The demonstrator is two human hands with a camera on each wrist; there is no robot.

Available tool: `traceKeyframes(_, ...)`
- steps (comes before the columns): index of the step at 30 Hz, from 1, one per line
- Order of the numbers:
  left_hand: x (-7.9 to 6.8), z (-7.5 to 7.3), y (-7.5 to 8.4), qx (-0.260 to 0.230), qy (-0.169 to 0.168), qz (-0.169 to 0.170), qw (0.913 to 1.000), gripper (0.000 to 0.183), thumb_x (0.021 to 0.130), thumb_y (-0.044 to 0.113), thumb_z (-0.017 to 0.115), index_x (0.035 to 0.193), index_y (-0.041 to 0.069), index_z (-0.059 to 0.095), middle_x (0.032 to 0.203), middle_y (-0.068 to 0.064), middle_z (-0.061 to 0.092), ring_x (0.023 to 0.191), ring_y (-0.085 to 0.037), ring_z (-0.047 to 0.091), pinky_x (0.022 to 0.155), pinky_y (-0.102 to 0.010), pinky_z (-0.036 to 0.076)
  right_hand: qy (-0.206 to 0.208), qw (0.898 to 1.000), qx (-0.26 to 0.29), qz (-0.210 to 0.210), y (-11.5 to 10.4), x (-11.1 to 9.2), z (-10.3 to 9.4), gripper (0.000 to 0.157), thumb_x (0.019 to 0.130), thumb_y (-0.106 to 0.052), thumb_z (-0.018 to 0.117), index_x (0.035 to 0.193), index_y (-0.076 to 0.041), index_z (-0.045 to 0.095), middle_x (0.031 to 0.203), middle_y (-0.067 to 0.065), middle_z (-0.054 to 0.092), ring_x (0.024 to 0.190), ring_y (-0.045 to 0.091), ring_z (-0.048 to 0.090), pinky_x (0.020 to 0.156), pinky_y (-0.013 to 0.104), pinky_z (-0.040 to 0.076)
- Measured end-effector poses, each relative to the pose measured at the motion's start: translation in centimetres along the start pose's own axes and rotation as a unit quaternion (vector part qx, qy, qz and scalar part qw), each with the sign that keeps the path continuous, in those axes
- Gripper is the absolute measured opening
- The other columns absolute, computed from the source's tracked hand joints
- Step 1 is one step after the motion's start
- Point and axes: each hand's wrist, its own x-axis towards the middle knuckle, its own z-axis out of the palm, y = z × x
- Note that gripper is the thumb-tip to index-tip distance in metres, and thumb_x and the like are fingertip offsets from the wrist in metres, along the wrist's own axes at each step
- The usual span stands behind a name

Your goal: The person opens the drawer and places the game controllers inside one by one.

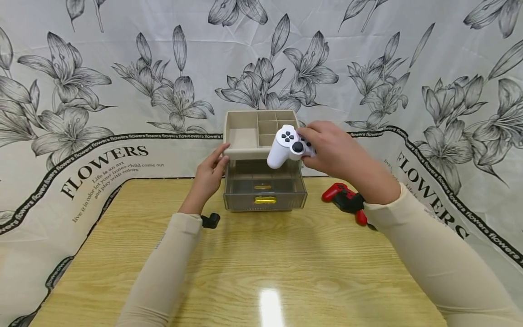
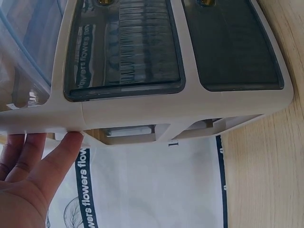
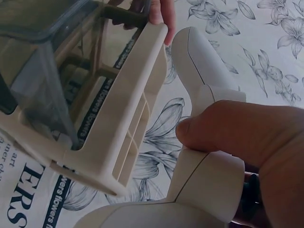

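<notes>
My right hand [image 1: 333,147] grips a white game controller [image 1: 279,150] by one end, in the air over the front right of a beige desktop organizer [image 1: 241,153]. In the right wrist view the thumb [image 3: 199,130] presses on the middle of the controller's smooth underside. The organizer has an open top divided into compartments. Below it, a smoky clear drawer [image 1: 241,201] with a gold handle is pulled out. My left hand [image 1: 208,179] touches the organizer's upper left edge, its thumb [image 2: 69,147] and fingertips on the beige frame.
Right of the organizer, a red and black game controller [image 1: 337,191] lies on the wooden table [image 1: 245,259], partly hidden by my right wrist. Below the pulled-out drawer, closed drawers [image 2: 232,42] show in the left wrist view. A flower-print cloth [image 1: 163,109] hangs behind.
</notes>
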Motion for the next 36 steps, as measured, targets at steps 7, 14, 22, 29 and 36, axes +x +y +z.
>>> traceKeyframes(7, 0.1, 0.0, -0.2, -0.003, 0.003, 0.001, 1.0, 0.047, 0.101, 0.047, 0.041, 0.147, 0.037, 0.041, 0.117, -0.012, 0.064, 0.09, -0.026, 0.062, 0.077, -0.044, 0.055, 0.018, 0.999, 0.006, -0.04, -0.8, 1.2, 0.4, 0.051, 0.078, -0.01, 0.074, 0.125, 0.004, 0.059, 0.114, 0.02, 0.062, 0.104, 0.037, 0.057, 0.094, 0.047, 0.046)
traceKeyframes(14, 0.0, 0.1, -0.2, -0.003, 0.004, 0.008, 1.0, 0.047, 0.102, 0.045, 0.041, 0.147, 0.035, 0.041, 0.115, -0.013, 0.065, 0.087, -0.026, 0.061, 0.077, -0.044, 0.055, 0.01, 0.999, 0.015, -0.043, -1.6, 2.0, 0.7, 0.053, 0.078, -0.009, 0.073, 0.127, 0.003, 0.059, 0.119, 0.02, 0.062, 0.11, 0.036, 0.056, 0.098, 0.046, 0.045)
traceKeyframes(22, 0.1, 0.1, -0.1, -0.003, 0.01, 0.01, 0.9999, 0.047, 0.101, 0.046, 0.041, 0.146, 0.035, 0.043, 0.114, -0.013, 0.065, 0.09, -0.029, 0.062, 0.077, -0.044, 0.056, -0.003, 0.999, 0.024, -0.04, -2.9, 2.8, 1.2, 0.054, 0.079, -0.01, 0.073, 0.129, 0.002, 0.058, 0.12, 0.018, 0.06, 0.111, 0.035, 0.055, 0.096, 0.045, 0.045)
traceKeyframes(29, 0.1, 0.2, -0.1, -0.002, 0.015, 0.005, 0.9999, 0.045, 0.101, 0.046, 0.043, 0.145, 0.036, 0.044, 0.119, -0.015, 0.064, 0.106, -0.029, 0.064, 0.08, -0.045, 0.057, -0.025, 0.999, 0.029, -0.033, -3.6, 3.3, 1.9, 0.055, 0.08, -0.011, 0.072, 0.131, 0.001, 0.057, 0.122, 0.017, 0.059, 0.112, 0.031, 0.054, 0.095, 0.042, 0.047)
traceKeyframes(36, 0.1, 0.2, -0.2, -0.006, 0.017, 0.007, 0.9998, 0.045, 0.101, 0.044, 0.044, 0.145, 0.033, 0.045, 0.12, -0.016, 0.064, 0.108, -0.03, 0.064, 0.079, -0.045, 0.057, -0.028, 0.999, 0.024, -0.038, -4.0, 3.7, 2.8, 0.057, 0.079, -0.014, 0.074, 0.132, 0.0, 0.057, 0.122, 0.017, 0.06, 0.113, 0.033, 0.055, 0.1, 0.043, 0.046)
